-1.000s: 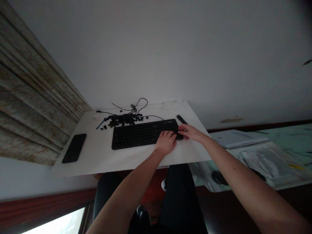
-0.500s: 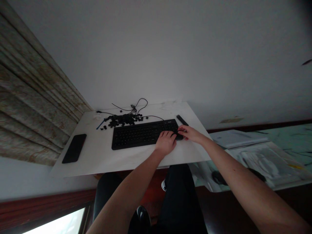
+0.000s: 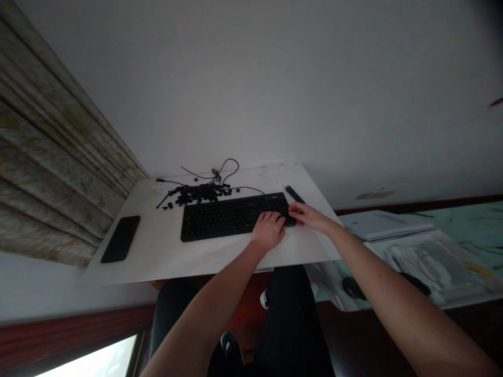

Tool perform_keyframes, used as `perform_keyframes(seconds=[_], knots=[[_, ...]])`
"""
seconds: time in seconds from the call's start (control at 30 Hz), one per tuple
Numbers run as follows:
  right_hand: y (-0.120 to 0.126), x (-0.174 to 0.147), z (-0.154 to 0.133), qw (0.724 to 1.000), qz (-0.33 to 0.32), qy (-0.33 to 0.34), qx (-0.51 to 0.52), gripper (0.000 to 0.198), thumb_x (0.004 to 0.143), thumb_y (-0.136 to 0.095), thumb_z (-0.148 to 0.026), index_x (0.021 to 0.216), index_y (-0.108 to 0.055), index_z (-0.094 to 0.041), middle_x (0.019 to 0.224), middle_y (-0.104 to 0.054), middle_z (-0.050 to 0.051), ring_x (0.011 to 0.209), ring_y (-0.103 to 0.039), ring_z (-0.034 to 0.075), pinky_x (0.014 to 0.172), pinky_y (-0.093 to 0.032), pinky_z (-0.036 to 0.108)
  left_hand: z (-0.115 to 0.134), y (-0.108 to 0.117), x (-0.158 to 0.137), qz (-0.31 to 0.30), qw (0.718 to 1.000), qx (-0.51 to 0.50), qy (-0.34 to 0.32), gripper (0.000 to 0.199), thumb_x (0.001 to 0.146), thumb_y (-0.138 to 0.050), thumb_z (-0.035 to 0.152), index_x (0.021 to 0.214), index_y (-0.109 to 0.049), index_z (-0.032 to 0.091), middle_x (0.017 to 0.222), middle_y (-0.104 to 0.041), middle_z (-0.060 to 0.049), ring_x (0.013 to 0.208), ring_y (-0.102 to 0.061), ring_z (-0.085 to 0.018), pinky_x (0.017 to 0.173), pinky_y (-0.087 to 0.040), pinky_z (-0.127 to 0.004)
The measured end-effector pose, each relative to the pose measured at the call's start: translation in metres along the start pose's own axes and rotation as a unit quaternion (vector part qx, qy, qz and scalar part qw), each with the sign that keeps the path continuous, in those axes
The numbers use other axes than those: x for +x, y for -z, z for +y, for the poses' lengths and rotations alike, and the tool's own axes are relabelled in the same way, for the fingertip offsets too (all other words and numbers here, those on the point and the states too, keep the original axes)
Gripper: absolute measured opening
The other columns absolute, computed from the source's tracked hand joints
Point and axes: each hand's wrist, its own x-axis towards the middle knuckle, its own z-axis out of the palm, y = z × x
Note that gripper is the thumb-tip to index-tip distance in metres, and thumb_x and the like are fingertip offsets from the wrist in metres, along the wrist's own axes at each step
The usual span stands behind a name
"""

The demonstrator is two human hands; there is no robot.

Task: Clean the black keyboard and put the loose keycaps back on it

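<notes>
A black keyboard (image 3: 220, 215) lies on the white table, with bare key positions that look dark and are hard to make out. My left hand (image 3: 268, 230) rests over its lower right part, fingers laid out on the keys. At the keyboard's right edge, my right hand (image 3: 308, 215) has thumb and forefinger pinched together; whatever is between them is too small and dark to name. Loose black keycaps (image 3: 198, 193) are heaped behind the keyboard. A black cable (image 3: 247, 188) runs from its back edge.
A phone (image 3: 120, 239) lies at the table's left side. Behind my right hand is a short black bar (image 3: 294, 194). A thin blue tool (image 3: 162, 200) sticks out beside the keycaps. Papers and plastic bags (image 3: 424, 256) cover a lower surface at right.
Both hands keep nearly the same place on the keyboard. The whole view has shifted very slightly; nothing else visibly differs.
</notes>
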Motion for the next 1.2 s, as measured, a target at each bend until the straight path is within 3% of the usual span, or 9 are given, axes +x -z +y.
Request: perform_keyframes(seconds=[0.33,0.47,0.63,0.83,1.0,1.2], knots=[[0.005,0.007,-0.007,0.999,-0.011,-0.044,0.000,0.033,0.077,-0.074,-0.043,0.093,-0.055,-0.022,0.088,-0.064,0.005,0.067,-0.060,0.015,0.049,-0.047,0.023,0.000,0.000,0.000,0.006,1.000,-0.002,-0.002,0.031,0.096,-0.049,0.031,0.122,-0.062,0.020,0.127,-0.062,-0.010,0.118,-0.053,-0.026,0.104,-0.042,-0.044],[0.007,0.006,-0.005,0.999,-0.024,-0.026,-0.008,0.032,0.077,-0.074,-0.044,0.088,-0.055,-0.021,0.085,-0.064,0.004,0.068,-0.060,0.015,0.051,-0.049,0.023,0.001,0.001,0.000,0.006,1.000,-0.006,0.001,0.031,0.097,-0.048,0.031,0.122,-0.062,0.020,0.126,-0.062,-0.009,0.118,-0.053,-0.026,0.105,-0.041,-0.044],[0.007,0.005,-0.002,1.000,-0.021,-0.020,-0.005,0.032,0.079,-0.073,-0.042,0.099,-0.059,-0.022,0.086,-0.064,0.003,0.064,-0.059,0.014,0.050,-0.048,0.023,0.001,0.001,0.000,0.002,1.000,-0.004,0.000,0.031,0.098,-0.046,0.031,0.122,-0.062,0.020,0.127,-0.062,-0.009,0.119,-0.053,-0.026,0.106,-0.041,-0.044],[0.006,0.005,-0.003,1.000,-0.025,-0.009,-0.013,0.024,0.081,-0.070,-0.036,0.098,-0.062,-0.020,0.087,-0.064,0.003,0.060,-0.057,0.011,0.049,-0.048,0.022,0.000,0.001,0.000,0.006,1.000,-0.006,-0.003,0.031,0.097,-0.047,0.031,0.121,-0.062,0.019,0.127,-0.061,-0.009,0.118,-0.053,-0.026,0.105,-0.041,-0.044],[0.001,0.000,0.002,1.000,0.012,0.021,-0.017,0.023,0.082,-0.067,-0.037,0.097,-0.064,-0.019,0.083,-0.066,0.003,0.060,-0.057,0.011,0.048,-0.047,0.021,0.001,0.001,-0.001,0.011,1.000,-0.001,-0.002,0.031,0.098,-0.047,0.031,0.122,-0.062,0.019,0.126,-0.061,-0.008,0.117,-0.053,-0.026,0.105,-0.041,-0.043],[-0.011,-0.010,0.011,0.992,0.102,0.070,-0.001,0.031,0.084,-0.063,-0.045,0.103,-0.067,-0.021,0.088,-0.070,0.004,0.063,-0.059,0.014,0.051,-0.048,0.025,-0.001,-0.001,0.000,0.013,1.000,0.003,-0.005,0.030,0.097,-0.049,0.032,0.121,-0.062,0.020,0.125,-0.062,-0.009,0.116,-0.052,-0.026,0.104,-0.042,-0.043]])
